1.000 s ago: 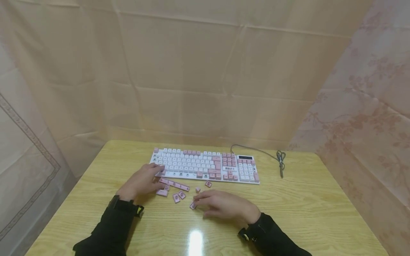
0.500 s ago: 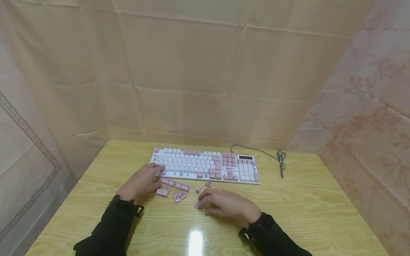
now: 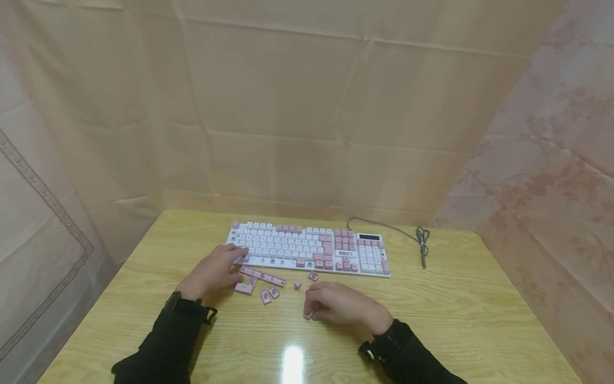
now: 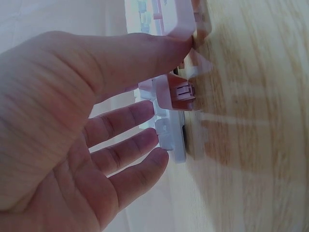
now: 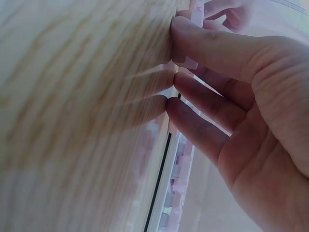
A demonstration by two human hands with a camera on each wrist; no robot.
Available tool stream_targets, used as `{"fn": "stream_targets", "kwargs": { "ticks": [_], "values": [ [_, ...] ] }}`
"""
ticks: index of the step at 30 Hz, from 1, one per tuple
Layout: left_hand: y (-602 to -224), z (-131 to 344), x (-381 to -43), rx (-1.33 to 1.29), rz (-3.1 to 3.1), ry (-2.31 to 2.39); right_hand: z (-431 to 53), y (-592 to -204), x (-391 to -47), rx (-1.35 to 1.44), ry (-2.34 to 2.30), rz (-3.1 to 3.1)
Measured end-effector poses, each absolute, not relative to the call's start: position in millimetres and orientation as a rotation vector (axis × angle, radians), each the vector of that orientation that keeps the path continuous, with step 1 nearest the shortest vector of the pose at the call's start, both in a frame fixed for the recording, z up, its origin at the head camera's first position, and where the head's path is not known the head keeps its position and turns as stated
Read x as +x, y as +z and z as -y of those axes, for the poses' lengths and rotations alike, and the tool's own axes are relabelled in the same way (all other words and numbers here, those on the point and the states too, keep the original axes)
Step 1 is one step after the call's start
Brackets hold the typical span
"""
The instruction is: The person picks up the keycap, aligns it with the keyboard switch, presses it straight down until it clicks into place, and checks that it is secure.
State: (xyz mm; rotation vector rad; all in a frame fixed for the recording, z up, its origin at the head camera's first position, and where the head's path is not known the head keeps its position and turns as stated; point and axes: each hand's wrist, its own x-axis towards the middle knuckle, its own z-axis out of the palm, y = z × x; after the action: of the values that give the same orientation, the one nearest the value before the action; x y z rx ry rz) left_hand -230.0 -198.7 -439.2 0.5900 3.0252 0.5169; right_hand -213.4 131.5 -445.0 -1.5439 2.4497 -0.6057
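Note:
A white and pink keyboard [image 3: 283,245] lies across the table, with bare key sockets [image 3: 273,261] along its front row. My left hand [image 3: 213,272] rests with its fingers over the keyboard's left end. Its thumb is beside a wide pink keycap [image 3: 243,288] and a smaller pink keycap [image 4: 174,94]. The thumb and fingertips of my right hand [image 3: 340,305] pinch a pink keycap [image 3: 308,316] low over the table in front of the keyboard. In the right wrist view the held keycap [image 5: 187,62] shows below the thumb, partly hidden by the hand.
A long pink bar-shaped key [image 3: 262,276] lies before the keyboard. Near it are two pink keycaps [image 3: 269,295] side by side, another small keycap [image 3: 298,285] and a square one [image 3: 313,276]. A bundled cable [image 3: 422,240] lies at the right.
My right hand has drawn its pink keycap to the right and slightly nearer, away from the loose keycaps. The left hand stays in place.

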Motion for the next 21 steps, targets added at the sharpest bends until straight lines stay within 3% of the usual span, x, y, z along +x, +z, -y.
{"fn": "stream_targets", "kwargs": {
  "ticks": [21],
  "values": [
    [-437.1, 198.3, -228.7, 0.631, -3.035, 0.533, -135.6, -444.3, -218.6, -1.544, -0.636, -2.585]
  ]
}}
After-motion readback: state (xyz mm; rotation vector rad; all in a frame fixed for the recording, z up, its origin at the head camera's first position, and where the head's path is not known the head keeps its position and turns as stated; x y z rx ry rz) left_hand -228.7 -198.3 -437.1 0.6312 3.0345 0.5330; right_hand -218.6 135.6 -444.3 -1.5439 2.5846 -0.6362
